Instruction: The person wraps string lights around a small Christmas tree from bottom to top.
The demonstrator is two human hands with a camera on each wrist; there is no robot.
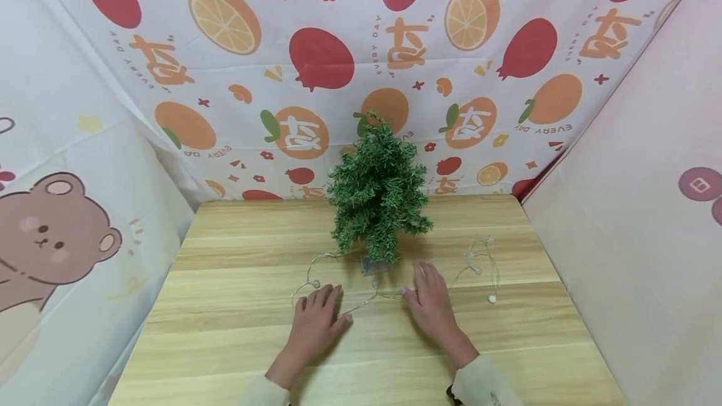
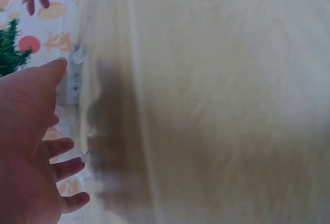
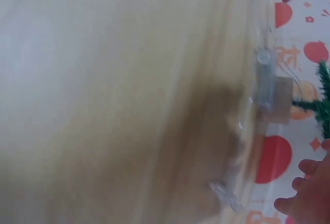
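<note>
A small green artificial Christmas tree (image 1: 379,190) stands at the back of the table, and in the right wrist view its trunk rises from a block-like base (image 3: 282,100). In front of the tree lies a clear battery box (image 1: 372,266). A thin wire string of lights with round bulbs (image 1: 375,284) spreads over the table. My left hand (image 1: 317,321) is at the left part of the string, fingers spread and relaxed, thumb close to the wire. My right hand (image 1: 433,302) is right of the box, its fingers loosely extended near the wire. Neither hand visibly grips anything; whether they touch the wire I cannot tell.
The wood-grain table (image 1: 237,356) meets a fruit-printed cloth (image 1: 321,58) behind the tree. Cloth walls stand on both sides, the left one with a bear print (image 1: 56,230). A loop of the lights ends in a bulb (image 1: 492,299) at the right.
</note>
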